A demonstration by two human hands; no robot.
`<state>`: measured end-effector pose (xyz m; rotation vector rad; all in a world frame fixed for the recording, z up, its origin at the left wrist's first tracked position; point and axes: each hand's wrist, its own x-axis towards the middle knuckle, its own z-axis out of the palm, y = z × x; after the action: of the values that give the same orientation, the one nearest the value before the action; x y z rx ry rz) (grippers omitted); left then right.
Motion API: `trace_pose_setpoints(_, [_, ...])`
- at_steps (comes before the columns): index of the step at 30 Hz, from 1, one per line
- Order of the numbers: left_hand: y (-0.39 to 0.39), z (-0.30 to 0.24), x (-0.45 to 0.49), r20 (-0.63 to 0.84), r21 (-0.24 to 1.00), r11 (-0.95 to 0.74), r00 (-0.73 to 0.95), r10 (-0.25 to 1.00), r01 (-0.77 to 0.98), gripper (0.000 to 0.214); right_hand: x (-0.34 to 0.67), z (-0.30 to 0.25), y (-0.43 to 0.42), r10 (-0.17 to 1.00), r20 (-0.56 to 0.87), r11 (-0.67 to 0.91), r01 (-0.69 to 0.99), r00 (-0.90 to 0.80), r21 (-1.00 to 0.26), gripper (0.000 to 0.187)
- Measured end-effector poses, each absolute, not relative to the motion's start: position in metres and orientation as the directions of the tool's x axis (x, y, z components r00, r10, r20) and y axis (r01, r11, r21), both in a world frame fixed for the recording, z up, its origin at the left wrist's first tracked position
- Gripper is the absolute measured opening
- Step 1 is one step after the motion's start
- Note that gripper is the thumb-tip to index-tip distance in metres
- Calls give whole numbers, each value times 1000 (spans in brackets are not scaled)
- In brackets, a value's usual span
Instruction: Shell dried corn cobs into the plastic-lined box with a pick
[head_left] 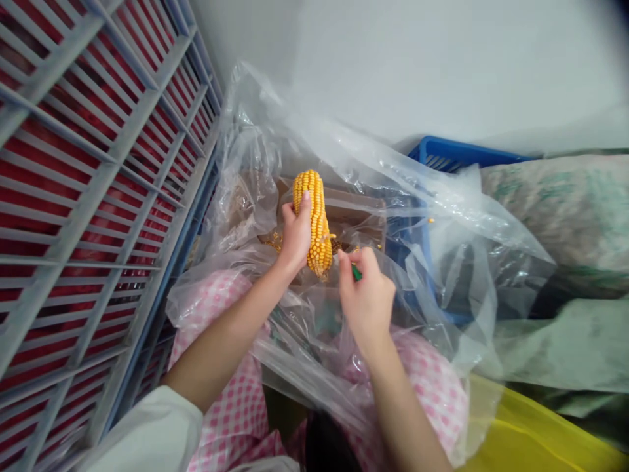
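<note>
My left hand [297,233] is wrapped round a yellow corn cob [314,216], thumb along its front, holding it nearly upright. Kernels cover most of the cob, and a few stick out loose at its lower right side. Close to that side, my right hand [366,292] is closed on a small tool with a green handle [356,272]; its working end is too small to make out. Below both hands, clear plastic sheeting [295,341] lies over my lap and lines a cardboard box [356,213]. Loose kernels [272,241] show inside the box.
Stacked grey-blue slatted crates [108,157] with red contents rise on the left. A blue basket [452,154] stands behind the plastic on the right. Beyond it lie filled woven sacks [565,216]. Something yellow [531,432] is at the lower right, and a pale wall [417,65] closes the back.
</note>
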<state>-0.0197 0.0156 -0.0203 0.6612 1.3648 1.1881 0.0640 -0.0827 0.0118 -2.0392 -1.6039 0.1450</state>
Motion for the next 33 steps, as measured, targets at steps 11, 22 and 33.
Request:
trace_pose_setpoints(11, [9, -20, -18, -307, 946, 274, -203, 930, -174, 41, 58, 16, -88, 971, 222, -48, 982, 88, -182, 25])
trace_pose_setpoints(22, [11, -16, -18, -296, 945, 252, -223, 929, -207, 40, 71, 30, -92, 951, 261, -101, 963, 167, -250, 23])
trace_pose_setpoints(33, [12, -23, -15, -291, 955, 252, -337, 895, -156, 37, 46, 16, -98, 976, 194, -74, 988, 100, -135, 17])
